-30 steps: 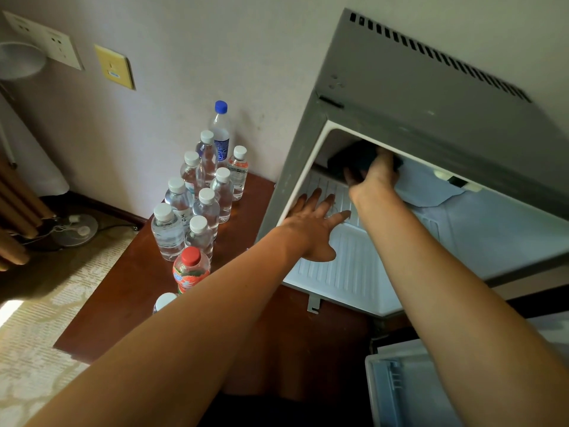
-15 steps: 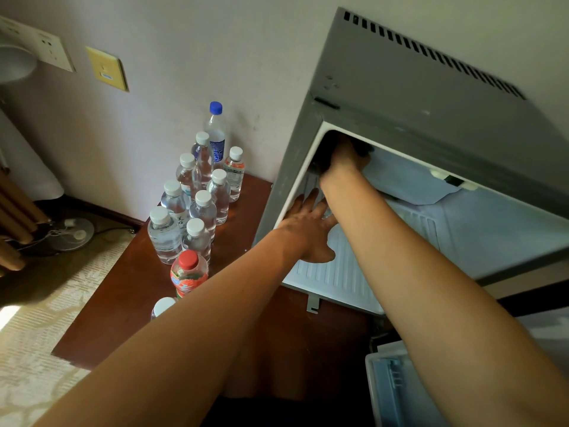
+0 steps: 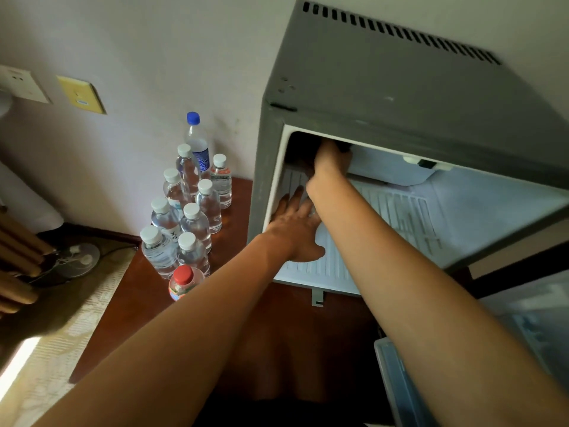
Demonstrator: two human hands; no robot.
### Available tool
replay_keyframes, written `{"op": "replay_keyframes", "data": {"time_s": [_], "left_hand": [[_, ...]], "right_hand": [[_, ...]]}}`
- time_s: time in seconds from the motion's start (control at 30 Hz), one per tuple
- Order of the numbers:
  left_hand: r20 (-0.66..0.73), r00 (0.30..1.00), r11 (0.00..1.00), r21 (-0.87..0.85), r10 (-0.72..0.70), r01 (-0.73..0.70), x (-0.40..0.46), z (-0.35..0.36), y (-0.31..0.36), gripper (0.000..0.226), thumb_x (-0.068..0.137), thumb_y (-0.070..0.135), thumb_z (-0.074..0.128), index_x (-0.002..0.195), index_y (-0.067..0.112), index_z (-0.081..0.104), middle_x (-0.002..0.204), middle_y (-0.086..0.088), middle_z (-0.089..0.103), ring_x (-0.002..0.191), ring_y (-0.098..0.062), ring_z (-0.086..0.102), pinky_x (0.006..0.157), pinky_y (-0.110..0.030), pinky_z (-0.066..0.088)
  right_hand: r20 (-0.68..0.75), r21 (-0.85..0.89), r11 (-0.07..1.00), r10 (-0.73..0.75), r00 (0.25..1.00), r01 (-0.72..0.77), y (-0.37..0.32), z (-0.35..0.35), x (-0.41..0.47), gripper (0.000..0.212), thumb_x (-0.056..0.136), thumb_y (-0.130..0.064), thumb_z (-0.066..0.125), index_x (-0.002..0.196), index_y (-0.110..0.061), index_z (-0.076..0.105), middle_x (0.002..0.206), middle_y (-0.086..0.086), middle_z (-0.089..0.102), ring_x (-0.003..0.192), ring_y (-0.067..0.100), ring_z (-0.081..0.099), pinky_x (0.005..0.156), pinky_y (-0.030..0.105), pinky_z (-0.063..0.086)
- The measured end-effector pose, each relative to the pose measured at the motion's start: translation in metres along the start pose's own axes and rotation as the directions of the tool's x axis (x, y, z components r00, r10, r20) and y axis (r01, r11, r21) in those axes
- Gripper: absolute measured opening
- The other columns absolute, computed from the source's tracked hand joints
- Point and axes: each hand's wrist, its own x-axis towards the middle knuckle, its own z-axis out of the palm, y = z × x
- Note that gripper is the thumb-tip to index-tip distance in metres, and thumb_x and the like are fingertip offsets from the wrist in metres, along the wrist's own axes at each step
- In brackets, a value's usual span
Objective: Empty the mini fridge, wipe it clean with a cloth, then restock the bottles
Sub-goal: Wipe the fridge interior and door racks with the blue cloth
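Ten bottles [image 3: 197, 224] or so stand bunched on the wooden counter [image 3: 147, 291] to the left of the mini fridge [image 3: 385, 97], close to the wall; I judge they were set there to clear the cabinet for wiping and to wait within easy reach for restocking. Only one view is given, from the head, looking down along both forearms. The fridge interior shows no bottles, so emptying looks done and wiping is the step in hand. The right hand [image 3: 331, 161] reaches deep into the upper left corner of the cabinet, its fingers curled round a dark cloth [image 3: 300, 151] pressed where the ceiling meets the left wall; much of the cloth is lost in shadow. The left hand [image 3: 297, 231] lies flat, fingers spread and straight, on the ribbed white floor of the cabinet [image 3: 326, 269] just inside the left front edge, likely bracing the body and steadying the fridge against the push of the wipe.

Room to move is tight at that corner: wall, ceiling and the left forearm hem the cloth in, while the space to the right, under a pale plastic housing [image 3: 397, 171], is open. The open door's shelf [image 3: 391, 374] sits low at the right, beside the right forearm. The bottles stand near the fridge's left side, so a wide swing of the left elbow could tip them.
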Motion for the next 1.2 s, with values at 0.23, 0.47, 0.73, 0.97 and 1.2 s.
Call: {"op": "replay_keyframes", "data": {"time_s": [0.23, 0.47, 0.73, 0.97, 1.2], "left_hand": [[-0.029, 1.000, 1.000, 0.012, 0.002, -0.002, 0.005, 0.008, -0.002, 0.091, 0.087, 0.056, 0.057, 0.155, 0.039, -0.001, 0.165, -0.003, -0.013, 0.149, -0.030, -0.022, 0.118, -0.049, -0.011], [-0.290, 0.932, 0.899, -0.431, -0.216, 0.075, 0.002, -0.008, 0.033, 0.058, 0.102, 0.055, 0.014, 0.136, 0.031, 0.054, 0.152, -0.005, 0.043, 0.144, -0.026, 0.029, 0.117, -0.051, 0.008], [-0.197, 0.967, 0.632, -0.773, -0.162, -0.051, 0.021, -0.028, 0.078, 0.033, 0.103, 0.039, 0.042, 0.116, 0.019, 0.063, 0.109, 0.003, 0.062, 0.103, -0.017, 0.058, 0.080, -0.026, 0.040], [0.084, 0.996, 0.464, -0.883, 0.002, 0.073, 0.036, -0.023, 0.094, 0.039, 0.092, 0.042, 0.064, 0.124, 0.019, 0.060, 0.100, -0.001, 0.071, 0.090, -0.017, 0.071, 0.076, -0.031, 0.056], [0.296, 0.937, 0.367, -0.905, 0.184, 0.214, 0.042, -0.034, 0.086, 0.029, 0.081, 0.038, 0.076, 0.094, 0.012, 0.073, 0.075, -0.002, 0.060, 0.069, -0.008, 0.054, 0.064, -0.022, 0.045]], "right_hand": [[0.126, 0.308, 0.934, 0.150, 0.981, -0.183, -0.013, -0.081, -0.009, 0.035, 0.097, -0.011, 0.053, 0.131, -0.009, 0.048, 0.111, 0.017, 0.061, 0.095, 0.028, 0.064, 0.075, 0.040, 0.058], [0.106, 0.501, 0.838, 0.189, 0.976, -0.217, -0.020, -0.160, -0.033, 0.025, 0.088, -0.009, 0.045, 0.110, -0.004, 0.057, 0.110, 0.018, 0.060, 0.104, 0.031, 0.061, 0.084, 0.043, 0.054], [0.036, 0.613, 0.777, 0.155, 0.987, -0.144, -0.028, -0.207, -0.050, 0.041, 0.086, -0.012, 0.044, 0.124, -0.007, 0.058, 0.120, 0.017, 0.059, 0.116, 0.037, 0.057, 0.087, 0.052, 0.052], [0.043, 0.511, 0.854, 0.090, 0.995, -0.099, -0.032, -0.226, -0.057, 0.039, 0.081, 0.001, 0.040, 0.115, -0.003, 0.056, 0.104, 0.015, 0.059, 0.094, 0.028, 0.061, 0.084, 0.039, 0.050], [0.046, 0.325, 0.944, 0.044, 0.998, -0.057, -0.028, -0.229, -0.054, 0.079, 0.055, 0.010, 0.046, 0.134, 0.005, 0.048, 0.115, 0.017, 0.060, 0.104, 0.029, 0.062, 0.072, 0.030, 0.055]]}}
